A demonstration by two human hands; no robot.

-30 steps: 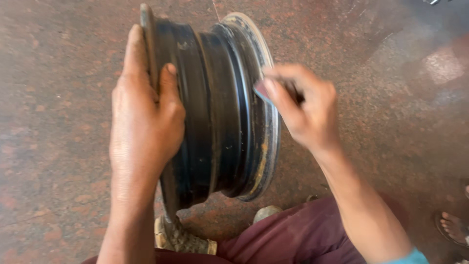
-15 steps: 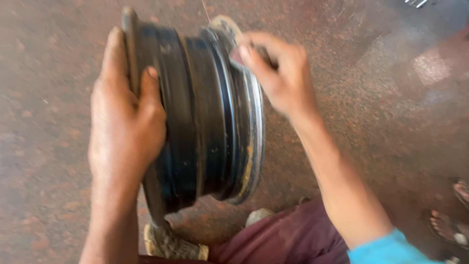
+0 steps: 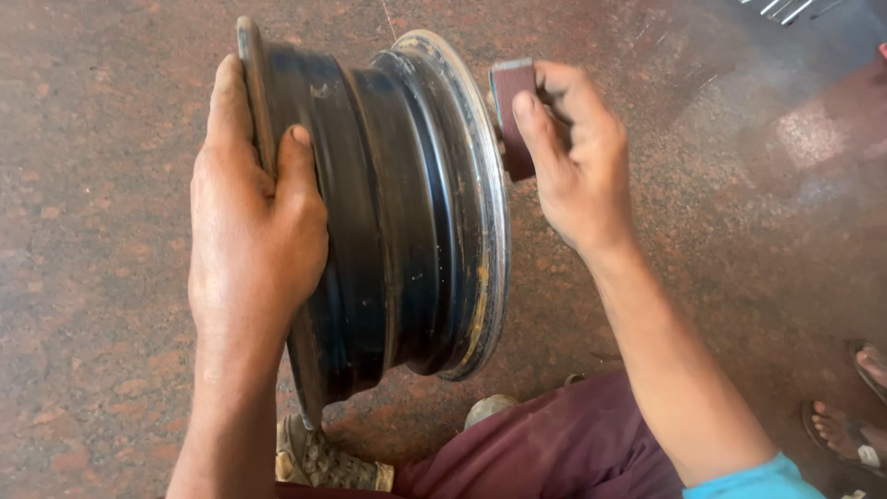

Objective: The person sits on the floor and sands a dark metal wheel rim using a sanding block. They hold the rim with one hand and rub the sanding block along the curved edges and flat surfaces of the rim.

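Note:
A black steel wheel rim (image 3: 397, 212) stands on its edge on the reddish stone floor, its worn bare-metal lip facing right. My left hand (image 3: 254, 222) grips the rim's left flange, thumb over the barrel, fingers behind the edge. My right hand (image 3: 573, 162) holds a small dark reddish-brown piece of sandpaper (image 3: 513, 111), folded, right against the outer face of the right lip near its top.
My maroon trouser leg (image 3: 554, 444) and a worn shoe (image 3: 323, 457) sit just below the rim. Another person's sandalled foot (image 3: 845, 430) shows at the lower right edge. Thin metal rods (image 3: 785, 7) lie at the top right. The floor (image 3: 102, 139) spreads all around.
My right hand slid with the sandpaper along the rim's right lip, up toward its top and then outward to the lip's outer face. The left hand kept its grip; the view shifted slightly.

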